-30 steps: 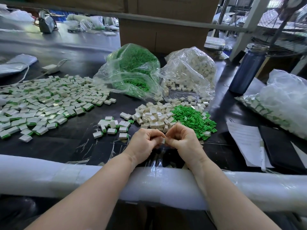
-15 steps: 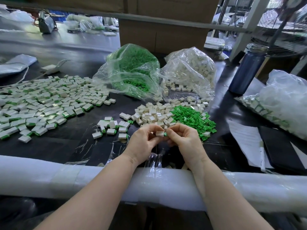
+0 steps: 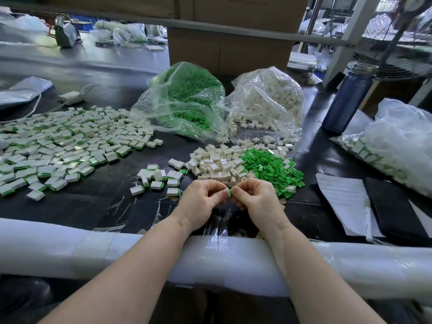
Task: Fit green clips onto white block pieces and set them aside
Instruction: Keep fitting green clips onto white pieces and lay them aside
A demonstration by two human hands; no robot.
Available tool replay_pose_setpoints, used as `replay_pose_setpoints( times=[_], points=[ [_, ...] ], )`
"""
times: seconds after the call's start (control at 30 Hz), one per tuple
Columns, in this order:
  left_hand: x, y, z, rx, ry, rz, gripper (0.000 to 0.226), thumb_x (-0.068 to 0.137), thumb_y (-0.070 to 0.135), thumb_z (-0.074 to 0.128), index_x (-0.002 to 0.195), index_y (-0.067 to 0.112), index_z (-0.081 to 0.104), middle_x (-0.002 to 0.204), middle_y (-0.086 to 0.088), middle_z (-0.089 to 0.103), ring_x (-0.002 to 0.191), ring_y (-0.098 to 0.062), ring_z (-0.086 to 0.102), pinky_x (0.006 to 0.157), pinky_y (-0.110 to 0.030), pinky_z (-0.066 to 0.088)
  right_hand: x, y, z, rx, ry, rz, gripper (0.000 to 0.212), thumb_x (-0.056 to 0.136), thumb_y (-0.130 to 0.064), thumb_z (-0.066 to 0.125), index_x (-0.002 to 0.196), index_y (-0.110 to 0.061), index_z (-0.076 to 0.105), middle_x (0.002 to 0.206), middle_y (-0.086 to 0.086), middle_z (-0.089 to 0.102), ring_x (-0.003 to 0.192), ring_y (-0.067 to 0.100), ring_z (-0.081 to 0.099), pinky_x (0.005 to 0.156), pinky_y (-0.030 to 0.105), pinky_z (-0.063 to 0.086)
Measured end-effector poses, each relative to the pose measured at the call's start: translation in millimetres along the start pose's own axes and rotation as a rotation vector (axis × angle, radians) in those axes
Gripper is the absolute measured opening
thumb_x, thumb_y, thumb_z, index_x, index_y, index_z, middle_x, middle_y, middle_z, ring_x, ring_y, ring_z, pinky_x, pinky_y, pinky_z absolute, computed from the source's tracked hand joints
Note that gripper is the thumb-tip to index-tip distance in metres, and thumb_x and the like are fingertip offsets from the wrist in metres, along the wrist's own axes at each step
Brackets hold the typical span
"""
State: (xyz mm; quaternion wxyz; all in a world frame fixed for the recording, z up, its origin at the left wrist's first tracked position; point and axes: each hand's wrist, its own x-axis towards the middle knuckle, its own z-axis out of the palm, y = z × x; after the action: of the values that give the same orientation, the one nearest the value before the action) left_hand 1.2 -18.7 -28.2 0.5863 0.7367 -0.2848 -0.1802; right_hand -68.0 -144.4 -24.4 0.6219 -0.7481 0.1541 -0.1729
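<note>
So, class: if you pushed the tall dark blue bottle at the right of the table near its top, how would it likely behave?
The blue bottle stands upright, tall and narrow, so a push near its top would probably tip it rather than slide it. Its round body suggests it would then roll, perhaps towards the papers. It looks rigid, probably metal; how full or heavy it is cannot be seen.

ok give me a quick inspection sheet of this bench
surface: black table, padded front edge.
job's things: loose white blocks beside green clips; finished pieces spread left.
clutter: bag of clips, bag of blocks, blue bottle, papers.
grippers: left hand and right hand pinch one piece between them.
cables: white cord, far left.
surroundings: cardboard box behind.
</note>
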Motion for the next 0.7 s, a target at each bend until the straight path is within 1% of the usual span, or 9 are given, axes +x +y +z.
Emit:
replay_pose_setpoints(
  times=[0.13,0.17,0.23,0.3,0.37,0.47,0.53,0.6,0.7],
  points=[
    [0.5,-2.3,-0.9,0.065,-0.004,0.016,0.016,0.087,0.011,0.063,0.079,0.024,0.068,0.072,0.010,0.065,0.067,-0.001,0.057,0.079,-0.026,0.050,0.0,-0.6,-0.6,-0.053,-0.019,0.008,0.021,0.085,-0.002,0.062,0.067,-0.012,0.061,0.053,-0.003,0.058,0.045,0.001,0.050,0.049,0.014,0.043],
    [0.7,-3.4,-1.0,0.081,-0.005,0.022,0.016,0.087,0.011,0.063,0.079,0.024,0.068,0.071,0.011,0.065,0.067,-0.001,0.057,0.080,-0.028,0.051,0.1,-0.7,-0.7,-0.061,-0.021,0.010,0.021,0.085,-0.002,0.062,0.067,-0.012,0.061,0.054,-0.002,0.058,0.045,0.001,0.050,0.049,0.014,0.043],
    [0.5,-4.6,-0.9,0.109,-0.011,0.033,0.014,0.087,0.012,0.063,0.080,0.022,0.069,0.074,0.008,0.067,0.073,-0.007,0.060,0.084,-0.035,0.052,0.2,-0.6,-0.9,-0.062,-0.020,0.011,0.022,0.085,-0.002,0.062,0.066,-0.012,0.061,0.054,-0.002,0.058,0.045,0.002,0.050,0.049,0.014,0.043],
    [0.4,-5.1,-0.9,0.124,-0.012,0.043,0.012,0.087,0.013,0.063,0.082,0.021,0.070,0.077,0.005,0.068,0.077,-0.012,0.061,0.087,-0.038,0.052,0.2,-0.8,-0.9,-0.064,-0.022,0.012,0.022,0.085,-0.002,0.062,0.066,-0.013,0.061,0.053,-0.004,0.058,0.045,0.001,0.050,0.049,0.014,0.043],
    [0.8,-5.0,-1.1,0.130,-0.010,0.049,0.014,0.087,0.013,0.063,0.080,0.024,0.070,0.076,0.006,0.068,0.077,-0.011,0.061,0.086,-0.036,0.052,0.1,-0.5,-1.1,-0.067,-0.025,0.010,0.022,0.085,-0.002,0.062,0.066,-0.013,0.061,0.053,-0.004,0.059,0.045,0.000,0.050,0.049,0.014,0.043],
    [0.7,-4.1,-1.4,0.098,-0.016,0.039,0.021,0.087,0.012,0.063,0.076,0.029,0.068,0.068,0.014,0.065,0.067,-0.001,0.057,0.080,-0.028,0.050,-0.4,-0.2,-1.8,-0.058,-0.037,0.006,0.022,0.085,-0.002,0.062,0.067,-0.013,0.061,0.052,-0.005,0.059,0.045,0.000,0.050,0.049,0.013,0.043],
    [0.5,-3.6,-1.6,0.092,-0.026,0.034,0.020,0.087,0.011,0.063,0.076,0.028,0.068,0.065,0.015,0.063,0.064,0.001,0.055,0.076,-0.024,0.048,-0.3,0.2,-2.1,-0.057,-0.043,0.006,0.021,0.085,-0.002,0.062,0.067,-0.013,0.061,0.053,-0.005,0.059,0.046,0.000,0.050,0.050,0.013,0.043],
    [0.2,-3.7,-1.3,0.099,-0.030,0.038,0.016,0.087,0.011,0.063,0.079,0.023,0.069,0.067,0.013,0.064,0.065,-0.001,0.056,0.078,-0.027,0.049,0.1,0.7,-1.8,-0.050,-0.036,0.009,0.021,0.085,-0.002,0.062,0.067,-0.013,0.061,0.051,-0.006,0.059,0.045,0.001,0.050,0.049,0.014,0.043],
    [0.4,-4.1,-0.5,0.125,-0.016,0.045,0.009,0.087,0.011,0.063,0.087,0.014,0.072,0.077,0.001,0.068,0.076,-0.013,0.061,0.086,-0.038,0.051,0.7,2.2,-1.3,-0.059,-0.022,0.011,0.021,0.085,-0.002,0.062,0.067,-0.013,0.062,0.052,-0.005,0.059,0.046,0.002,0.050,0.050,0.015,0.044]
  ],
)
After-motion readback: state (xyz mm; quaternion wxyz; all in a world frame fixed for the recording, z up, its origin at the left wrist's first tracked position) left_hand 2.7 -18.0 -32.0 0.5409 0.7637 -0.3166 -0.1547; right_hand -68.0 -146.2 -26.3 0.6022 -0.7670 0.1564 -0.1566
